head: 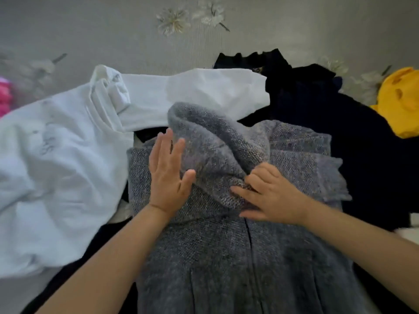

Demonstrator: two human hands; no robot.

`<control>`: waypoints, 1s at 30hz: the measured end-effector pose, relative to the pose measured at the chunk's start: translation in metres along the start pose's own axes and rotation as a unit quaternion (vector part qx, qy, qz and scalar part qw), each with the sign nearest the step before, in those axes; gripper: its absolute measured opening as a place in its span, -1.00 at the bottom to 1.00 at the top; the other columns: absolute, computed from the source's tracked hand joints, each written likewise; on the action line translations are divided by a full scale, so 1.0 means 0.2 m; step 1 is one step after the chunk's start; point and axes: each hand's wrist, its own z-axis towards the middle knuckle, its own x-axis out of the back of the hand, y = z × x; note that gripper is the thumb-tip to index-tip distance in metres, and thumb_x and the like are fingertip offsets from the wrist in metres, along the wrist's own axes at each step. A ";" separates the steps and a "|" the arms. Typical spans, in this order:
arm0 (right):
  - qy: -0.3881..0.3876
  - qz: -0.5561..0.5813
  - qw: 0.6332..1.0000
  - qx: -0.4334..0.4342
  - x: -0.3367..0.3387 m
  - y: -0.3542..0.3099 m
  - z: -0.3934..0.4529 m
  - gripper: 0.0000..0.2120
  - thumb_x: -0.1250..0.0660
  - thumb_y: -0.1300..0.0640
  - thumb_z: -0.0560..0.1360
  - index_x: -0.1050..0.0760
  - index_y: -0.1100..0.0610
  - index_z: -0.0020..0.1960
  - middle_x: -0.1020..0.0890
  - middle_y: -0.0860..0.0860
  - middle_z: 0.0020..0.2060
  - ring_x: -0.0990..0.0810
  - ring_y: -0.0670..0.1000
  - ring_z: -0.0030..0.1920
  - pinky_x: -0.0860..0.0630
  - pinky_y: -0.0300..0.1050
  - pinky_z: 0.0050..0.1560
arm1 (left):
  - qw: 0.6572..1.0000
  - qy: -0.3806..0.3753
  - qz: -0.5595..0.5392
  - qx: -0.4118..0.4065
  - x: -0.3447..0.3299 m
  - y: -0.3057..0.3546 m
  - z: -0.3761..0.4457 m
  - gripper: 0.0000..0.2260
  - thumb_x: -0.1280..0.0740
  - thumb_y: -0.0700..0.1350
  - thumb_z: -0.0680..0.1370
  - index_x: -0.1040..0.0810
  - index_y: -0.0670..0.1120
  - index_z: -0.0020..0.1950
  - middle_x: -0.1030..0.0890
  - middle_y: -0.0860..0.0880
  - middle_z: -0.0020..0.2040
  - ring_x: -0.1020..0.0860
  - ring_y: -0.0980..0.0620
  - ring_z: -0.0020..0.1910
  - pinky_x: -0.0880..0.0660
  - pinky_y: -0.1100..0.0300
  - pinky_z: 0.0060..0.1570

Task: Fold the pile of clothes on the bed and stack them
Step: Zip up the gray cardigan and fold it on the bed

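Grey knit garment (226,245): one; two hands on it; white garments: two.

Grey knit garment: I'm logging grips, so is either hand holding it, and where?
The right hand pinches the grey knit garment at its folded-over hood; the left hand presses flat.

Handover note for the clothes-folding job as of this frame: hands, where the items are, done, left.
Left hand: open, flat on the grey knit garment, pressing beside its folded-over part.
Right hand: pinching that folded-over part.
Grey knit lies front and centre on the bed. White garment loose to its left, dark clothes behind and right, yellow item far right.
Done: grey knit partly folded. No stack in view.
Left: finish it, fold the rest, stack.
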 end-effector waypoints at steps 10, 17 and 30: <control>-0.045 0.066 0.995 -0.055 0.02 -0.28 -0.47 -0.74 -0.33 -0.05 0.38 -0.53 0.08 -0.01 -0.36 0.02 -0.11 -0.35 0.04 -0.08 -0.33 0.01 0.05 | 0.843 -0.467 0.265 0.028 -0.06 0.41 -0.17 -0.30 -0.12 0.26 0.51 0.14 0.05 0.52 -0.17 0.03 0.47 0.02 0.04 0.49 0.34 -0.13 0.37; -0.178 0.082 0.943 -0.270 -0.01 -0.14 -0.29 -0.14 -0.46 -0.30 0.15 -0.41 0.19 0.27 -0.40 0.17 0.33 -0.23 0.24 0.39 -0.05 0.34 0.30 | 0.894 -0.373 0.222 -0.111 0.01 0.36 -0.08 -0.58 -0.59 -0.16 0.22 -0.61 -0.14 0.04 -0.63 -0.06 -0.13 -0.60 -0.06 -0.13 -0.50 0.00 -0.01; 0.128 -0.104 0.982 -0.095 0.00 0.04 -0.24 -0.86 -0.02 0.30 0.54 -0.31 0.15 -0.12 -0.38 0.09 0.04 -0.39 0.12 0.12 -0.19 0.15 0.27 | 0.929 -0.179 0.252 -0.202 0.04 0.29 -0.24 -0.83 -0.26 -0.18 0.33 -0.38 -0.08 -0.10 -0.50 -0.16 -0.09 -0.45 -0.12 -0.09 -0.47 0.09 -0.27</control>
